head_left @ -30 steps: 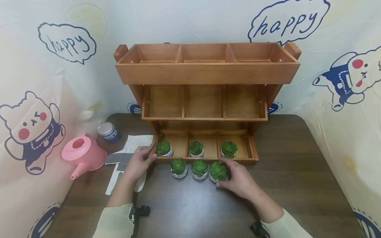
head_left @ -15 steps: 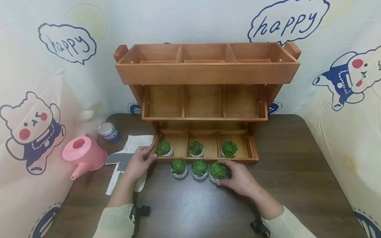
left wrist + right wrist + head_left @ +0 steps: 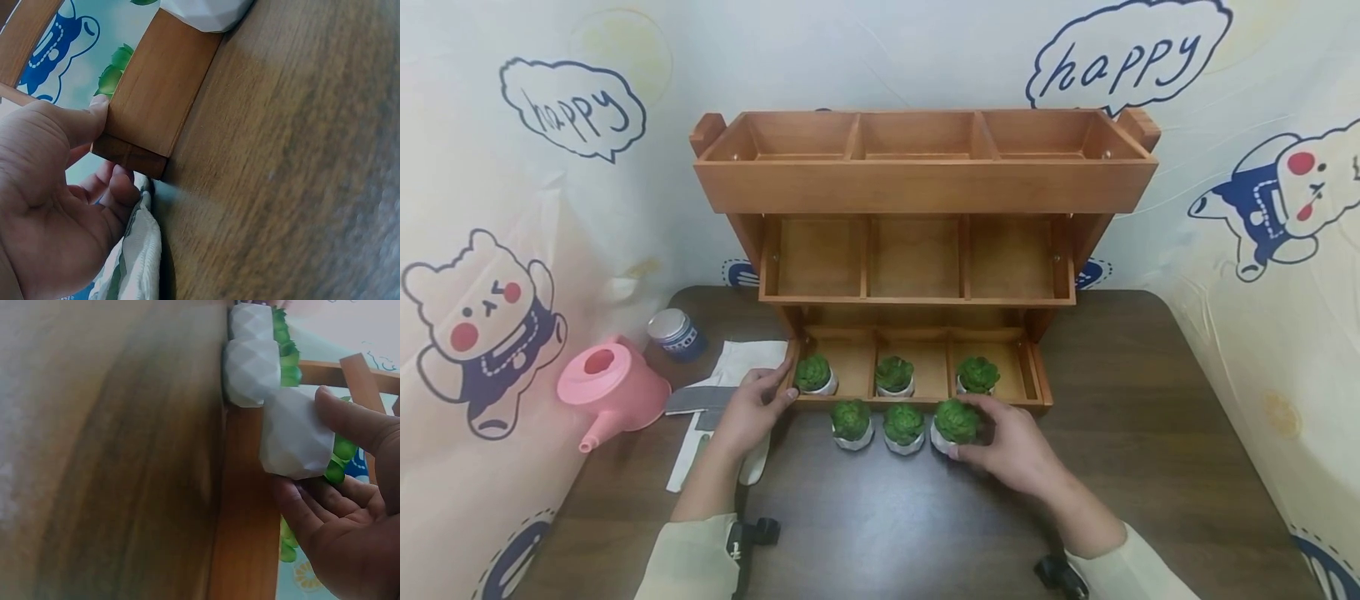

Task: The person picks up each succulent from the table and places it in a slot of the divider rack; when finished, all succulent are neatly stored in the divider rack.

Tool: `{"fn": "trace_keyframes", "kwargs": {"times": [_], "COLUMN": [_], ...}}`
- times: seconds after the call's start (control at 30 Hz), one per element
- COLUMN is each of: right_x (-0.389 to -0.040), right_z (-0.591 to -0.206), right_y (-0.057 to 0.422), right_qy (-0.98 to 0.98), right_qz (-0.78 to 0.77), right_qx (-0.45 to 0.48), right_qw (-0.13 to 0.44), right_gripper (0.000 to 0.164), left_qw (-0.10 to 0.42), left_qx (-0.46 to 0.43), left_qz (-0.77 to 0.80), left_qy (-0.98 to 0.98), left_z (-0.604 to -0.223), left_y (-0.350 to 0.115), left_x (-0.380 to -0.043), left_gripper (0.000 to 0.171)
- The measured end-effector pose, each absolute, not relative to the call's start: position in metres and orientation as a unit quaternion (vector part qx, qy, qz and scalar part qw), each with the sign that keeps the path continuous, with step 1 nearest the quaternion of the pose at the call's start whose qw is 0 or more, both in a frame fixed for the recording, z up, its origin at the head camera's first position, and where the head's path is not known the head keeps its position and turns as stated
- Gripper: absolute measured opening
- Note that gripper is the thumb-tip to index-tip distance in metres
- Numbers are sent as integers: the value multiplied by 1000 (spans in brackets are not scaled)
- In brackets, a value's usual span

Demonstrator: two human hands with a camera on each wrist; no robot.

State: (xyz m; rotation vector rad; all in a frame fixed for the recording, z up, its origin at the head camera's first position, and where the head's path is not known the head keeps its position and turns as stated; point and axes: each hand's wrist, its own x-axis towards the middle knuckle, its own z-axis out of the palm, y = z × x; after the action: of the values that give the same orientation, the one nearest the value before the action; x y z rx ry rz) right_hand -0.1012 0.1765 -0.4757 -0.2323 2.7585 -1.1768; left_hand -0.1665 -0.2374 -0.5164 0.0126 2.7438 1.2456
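Note:
My right hand (image 3: 1015, 446) pinches a small potted succulent (image 3: 956, 422) between thumb and fingers. In the right wrist view its white faceted pot (image 3: 295, 434) is raised off the table, beside the front board. Two more potted succulents, one in the middle (image 3: 903, 427) and one at the left (image 3: 852, 422), stand on the table before the three-tier wooden planter stand (image 3: 925, 187). Three others sit in its bottom tier, one per compartment. My left hand (image 3: 751, 414) grips that tier's left front corner (image 3: 144, 134), thumb at the top edge, fingers around the side.
At the left lie white-and-grey gloves (image 3: 700, 400), partly under my left arm. A pink watering can (image 3: 617, 387) and a blue jar with a silver lid (image 3: 676, 335) stand beyond them. The stand's upper two tiers hold no plants. Printed cloth hangs behind the table (image 3: 1135, 400).
My right hand closed its thumb and fingers on the rightmost front succulent, then lifted it slightly, up and to the right. The left hand stays on the planter's corner.

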Motion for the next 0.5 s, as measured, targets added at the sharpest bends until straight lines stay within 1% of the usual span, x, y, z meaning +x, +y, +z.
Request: {"fn": "trace_keyframes", "kwargs": {"times": [0.37, 0.5], "right_x": [-101, -102], "right_z": [-457, -452], "right_y": [182, 184], "right_qy": [910, 909], "right_qz": [-407, -409], "right_qx": [-74, -80], "right_qw": [42, 19], "right_gripper": [74, 73], "left_qw": [66, 66], "left_qx": [3, 1], "left_qz": [407, 406], "left_qy": [911, 912], "left_z": [-516, -516], "left_y": [-237, -238], "left_x": [-168, -167], "left_gripper": [61, 61]}}
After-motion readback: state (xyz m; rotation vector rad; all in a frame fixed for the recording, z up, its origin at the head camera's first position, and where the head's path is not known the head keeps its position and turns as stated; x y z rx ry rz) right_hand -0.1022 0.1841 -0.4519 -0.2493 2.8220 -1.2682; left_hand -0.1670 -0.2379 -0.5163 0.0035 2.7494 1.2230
